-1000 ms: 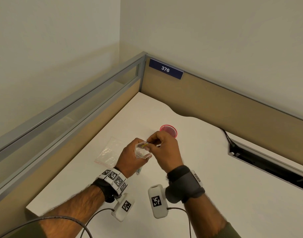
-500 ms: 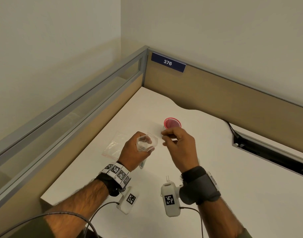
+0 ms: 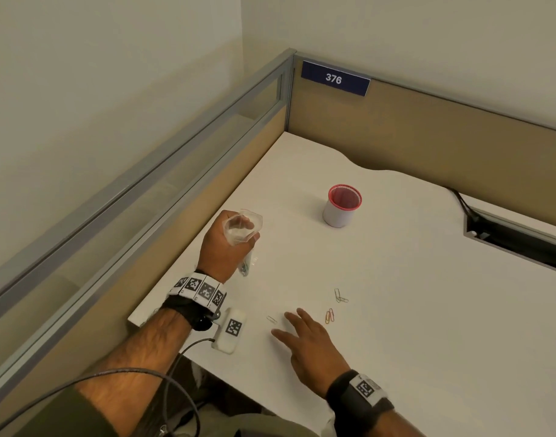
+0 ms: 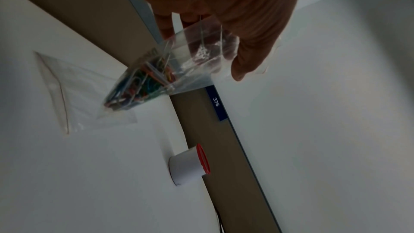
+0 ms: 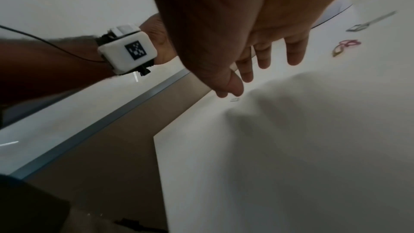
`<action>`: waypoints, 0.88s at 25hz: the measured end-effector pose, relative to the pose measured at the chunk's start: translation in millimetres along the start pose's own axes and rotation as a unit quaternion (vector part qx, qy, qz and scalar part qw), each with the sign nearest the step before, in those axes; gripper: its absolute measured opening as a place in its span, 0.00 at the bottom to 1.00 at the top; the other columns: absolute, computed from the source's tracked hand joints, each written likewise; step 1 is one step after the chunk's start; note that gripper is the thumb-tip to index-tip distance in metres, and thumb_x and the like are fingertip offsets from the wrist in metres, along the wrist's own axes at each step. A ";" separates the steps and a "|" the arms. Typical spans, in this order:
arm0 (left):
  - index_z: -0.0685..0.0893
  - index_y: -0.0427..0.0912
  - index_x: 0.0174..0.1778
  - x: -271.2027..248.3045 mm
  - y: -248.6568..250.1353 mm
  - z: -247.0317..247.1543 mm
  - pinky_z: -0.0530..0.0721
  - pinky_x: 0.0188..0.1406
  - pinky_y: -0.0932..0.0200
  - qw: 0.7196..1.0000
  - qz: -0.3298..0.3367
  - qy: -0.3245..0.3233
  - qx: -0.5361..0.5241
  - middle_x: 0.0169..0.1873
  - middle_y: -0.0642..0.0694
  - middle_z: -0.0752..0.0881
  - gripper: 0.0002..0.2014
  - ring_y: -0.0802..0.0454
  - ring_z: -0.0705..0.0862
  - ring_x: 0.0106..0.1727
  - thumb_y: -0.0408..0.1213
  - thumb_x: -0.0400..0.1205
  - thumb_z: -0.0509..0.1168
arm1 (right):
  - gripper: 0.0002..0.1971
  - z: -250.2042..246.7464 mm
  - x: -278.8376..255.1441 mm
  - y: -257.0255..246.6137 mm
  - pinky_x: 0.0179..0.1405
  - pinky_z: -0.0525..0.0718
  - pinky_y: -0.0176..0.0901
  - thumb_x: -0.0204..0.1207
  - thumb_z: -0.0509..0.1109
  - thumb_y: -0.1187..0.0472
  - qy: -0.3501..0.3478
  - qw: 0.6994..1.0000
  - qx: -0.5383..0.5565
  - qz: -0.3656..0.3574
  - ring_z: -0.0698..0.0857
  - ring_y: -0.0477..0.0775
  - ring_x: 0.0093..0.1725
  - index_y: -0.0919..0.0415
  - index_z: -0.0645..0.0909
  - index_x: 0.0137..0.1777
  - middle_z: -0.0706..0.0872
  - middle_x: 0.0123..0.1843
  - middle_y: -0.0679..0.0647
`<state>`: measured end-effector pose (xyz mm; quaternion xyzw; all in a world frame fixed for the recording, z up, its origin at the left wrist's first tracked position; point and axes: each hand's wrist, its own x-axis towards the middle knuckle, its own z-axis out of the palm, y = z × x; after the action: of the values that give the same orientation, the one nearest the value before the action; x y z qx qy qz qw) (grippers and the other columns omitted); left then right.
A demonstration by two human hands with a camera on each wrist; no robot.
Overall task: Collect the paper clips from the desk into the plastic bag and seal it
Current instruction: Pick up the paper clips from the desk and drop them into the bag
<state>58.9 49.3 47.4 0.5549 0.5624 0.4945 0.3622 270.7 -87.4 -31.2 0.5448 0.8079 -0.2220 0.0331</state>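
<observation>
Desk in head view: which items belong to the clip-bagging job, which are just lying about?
In the job:
- plastic bag, held open by the left hand, clips already inside
- loose paper clips on the desk
- right hand, open, reaching toward them

Just lying about:
- red-rimmed cup
- second, flat bag
- 376 sign

Red-rimmed cup [image 3: 343, 207] stands beneath plaque 376 [image 3: 334, 78].

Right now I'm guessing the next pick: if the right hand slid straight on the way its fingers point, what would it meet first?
Likely the pale clip just off the right hand's fingertips, though depth is unclear.
</observation>
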 end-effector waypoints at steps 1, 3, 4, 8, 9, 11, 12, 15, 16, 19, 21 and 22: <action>0.81 0.45 0.49 0.1 0.8 -5.2 0.82 0.65 0.54 1.000 0.001 0.011 -0.001 0.47 0.54 0.88 0.13 0.52 0.87 0.59 0.32 0.75 0.78 | 0.32 1.4 1.9 -0.8 0.82 0.45 0.60 0.81 0.59 0.66 0.000 1.000 -0.003 0.005 0.42 0.59 0.86 0.37 0.56 0.80 0.51 0.87 0.51; 0.81 0.45 0.50 0.9 2.4 -13.1 0.83 0.66 0.51 1.000 0.011 0.025 0.003 0.47 0.53 0.88 0.14 0.52 0.87 0.58 0.31 0.75 0.78 | 0.33 2.4 7.5 -2.0 0.81 0.40 0.60 0.81 0.57 0.65 0.000 1.000 -0.018 0.013 0.38 0.60 0.85 0.39 0.52 0.82 0.46 0.87 0.52; 0.80 0.46 0.50 0.8 2.7 -15.2 0.83 0.66 0.51 1.000 0.014 0.026 0.002 0.47 0.53 0.88 0.15 0.51 0.87 0.59 0.31 0.75 0.78 | 0.33 2.4 9.8 -2.0 0.80 0.37 0.60 0.81 0.56 0.65 -0.002 0.999 -0.029 0.015 0.36 0.61 0.85 0.41 0.51 0.82 0.44 0.87 0.53; 0.81 0.43 0.51 -1.7 4.4 -18.0 0.83 0.67 0.50 0.999 0.019 0.027 0.003 0.47 0.54 0.88 0.14 0.53 0.87 0.59 0.32 0.75 0.78 | 0.32 1.2 15.2 2.7 0.78 0.33 0.61 0.82 0.54 0.61 0.001 0.998 -0.050 0.027 0.34 0.61 0.85 0.42 0.50 0.83 0.42 0.87 0.54; 0.81 0.42 0.51 -2.2 4.8 -17.7 0.83 0.67 0.49 1.000 0.017 0.026 0.001 0.47 0.54 0.89 0.14 0.53 0.87 0.59 0.32 0.75 0.78 | 0.31 1.0 14.2 7.9 0.79 0.33 0.62 0.82 0.54 0.61 0.006 0.998 -0.049 0.033 0.35 0.61 0.85 0.42 0.50 0.83 0.43 0.87 0.54; 0.81 0.44 0.49 -3.9 7.8 -15.8 0.83 0.67 0.49 1.000 0.014 0.019 -0.012 0.47 0.54 0.88 0.13 0.55 0.87 0.58 0.32 0.74 0.78 | 0.31 -3.5 9.2 24.8 0.81 0.36 0.62 0.82 0.54 0.60 0.020 0.997 -0.043 0.061 0.37 0.61 0.85 0.42 0.53 0.83 0.45 0.87 0.54; 0.81 0.46 0.48 -5.1 9.7 -13.4 0.83 0.67 0.49 1.000 0.012 0.013 -0.016 0.47 0.54 0.88 0.13 0.55 0.86 0.58 0.34 0.74 0.78 | 0.30 -6.7 6.1 34.9 0.82 0.39 0.61 0.82 0.54 0.60 0.027 0.996 -0.036 0.083 0.38 0.60 0.85 0.42 0.54 0.82 0.46 0.87 0.54; 0.81 0.46 0.48 -9.0 15.0 -1.2 0.82 0.65 0.55 1.000 0.010 -0.006 -0.018 0.46 0.55 0.88 0.13 0.57 0.86 0.58 0.38 0.72 0.77 | 0.26 -19.5 0.9 63.8 0.84 0.48 0.55 0.82 0.56 0.61 0.065 0.990 -0.008 0.124 0.48 0.59 0.86 0.46 0.66 0.79 0.54 0.86 0.55; 0.81 0.44 0.48 -11.1 16.5 4.2 0.81 0.63 0.59 1.000 0.009 -0.012 -0.015 0.45 0.56 0.88 0.14 0.59 0.86 0.57 0.37 0.73 0.77 | 0.23 -24.3 2.6 73.3 0.83 0.53 0.52 0.82 0.58 0.61 0.088 0.987 0.003 0.132 0.54 0.59 0.85 0.48 0.71 0.77 0.59 0.85 0.56; 0.81 0.41 0.49 -16.9 21.8 19.9 0.78 0.58 0.68 1.000 0.000 -0.030 -0.005 0.45 0.56 0.88 0.13 0.63 0.85 0.55 0.32 0.74 0.78 | 0.20 -40.3 19.5 97.9 0.77 0.70 0.47 0.80 0.59 0.67 0.133 0.972 0.048 0.189 0.70 0.58 0.77 0.57 0.78 0.70 0.72 0.77 0.57; 0.81 0.40 0.49 -19.8 24.0 31.2 0.78 0.58 0.69 0.999 0.000 -0.048 -0.007 0.45 0.55 0.88 0.13 0.61 0.86 0.55 0.31 0.75 0.77 | 0.19 -49.1 33.2 106.8 0.70 0.77 0.47 0.79 0.57 0.70 0.114 0.964 0.065 0.230 0.75 0.58 0.70 0.61 0.79 0.67 0.76 0.70 0.58; 0.81 0.40 0.49 -20.9 24.5 35.7 0.78 0.58 0.69 0.998 -0.001 -0.055 -0.009 0.45 0.55 0.88 0.13 0.60 0.86 0.55 0.31 0.75 0.77 | 0.19 -51.7 38.3 107.1 0.68 0.78 0.48 0.79 0.56 0.71 0.095 0.965 0.063 0.235 0.75 0.59 0.67 0.61 0.79 0.66 0.77 0.67 0.59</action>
<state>102.1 31.7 59.0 0.5774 0.5374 0.4685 0.3979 360.9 -0.9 -30.6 0.7386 0.6413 -0.2059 -0.0268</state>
